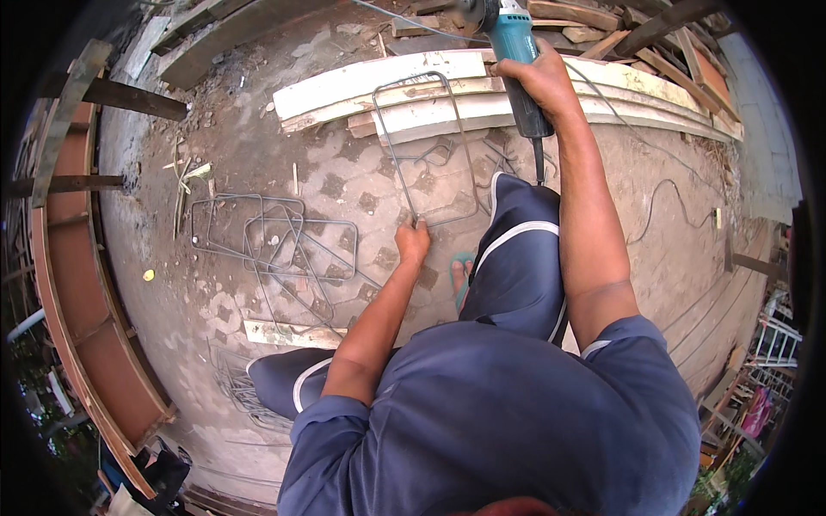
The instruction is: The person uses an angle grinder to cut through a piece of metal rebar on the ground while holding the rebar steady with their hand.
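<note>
Left hand (413, 241) pinching bent wire rectangle (428, 146), right hand (538, 82) gripping teal grinder (516, 60), probably plastic-bodied, rough planks (379, 86)

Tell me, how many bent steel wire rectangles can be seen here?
About 4: one rectangle held at its near end by the left hand, its far end on the planks; roughly three overlapping in a pile on the ground at left. Overlap may hide more.

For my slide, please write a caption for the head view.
Left hand grips a bent rebar frame resting on planks; right hand holds a teal angle grinder.
</note>
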The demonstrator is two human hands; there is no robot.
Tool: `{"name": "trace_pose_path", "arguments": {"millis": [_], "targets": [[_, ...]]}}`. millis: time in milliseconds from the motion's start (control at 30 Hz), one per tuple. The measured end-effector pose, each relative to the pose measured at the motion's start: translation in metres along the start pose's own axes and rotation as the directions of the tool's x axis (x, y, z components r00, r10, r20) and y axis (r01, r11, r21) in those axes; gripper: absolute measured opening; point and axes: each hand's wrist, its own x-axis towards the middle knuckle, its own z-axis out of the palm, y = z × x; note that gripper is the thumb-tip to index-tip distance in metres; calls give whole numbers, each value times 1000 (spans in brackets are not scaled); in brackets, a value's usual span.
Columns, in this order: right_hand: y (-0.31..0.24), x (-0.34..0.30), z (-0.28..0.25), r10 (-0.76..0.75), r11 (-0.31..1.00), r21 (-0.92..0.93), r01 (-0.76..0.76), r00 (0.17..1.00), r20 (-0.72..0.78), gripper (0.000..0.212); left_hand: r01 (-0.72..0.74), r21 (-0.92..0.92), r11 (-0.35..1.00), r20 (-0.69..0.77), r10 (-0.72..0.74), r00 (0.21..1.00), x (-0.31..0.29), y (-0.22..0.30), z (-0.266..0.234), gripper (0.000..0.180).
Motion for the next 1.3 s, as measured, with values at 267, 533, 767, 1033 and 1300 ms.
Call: {"name": "trace_pose_path", "arguments": {"millis": [267, 533, 767, 1033, 1300], "targets": [[19, 3, -26, 26, 999, 21, -25, 999, -44, 59, -153, 550, 821, 27, 166, 986, -6, 87, -29, 30], [7, 5, -20, 16, 996, 86, -13, 1000, -26, 60, -529, 756, 386, 181, 653, 735, 70, 148, 19, 17], [16, 11, -29, 129, 990, 64, -124, 989, -76, 64, -424, 878, 221, 302, 431, 850, 97, 149, 45, 23], [18, 13, -25, 132, 977, 179, -118, 989, -71, 61, -510, 774, 375, 255, 552, 794, 87, 151, 20, 18], [25, 19, -21, 159, 972, 185, -141, 984, -85, 57, -662, 658, 359, 259, 718, 646, 91, 282, -56, 15]]}}
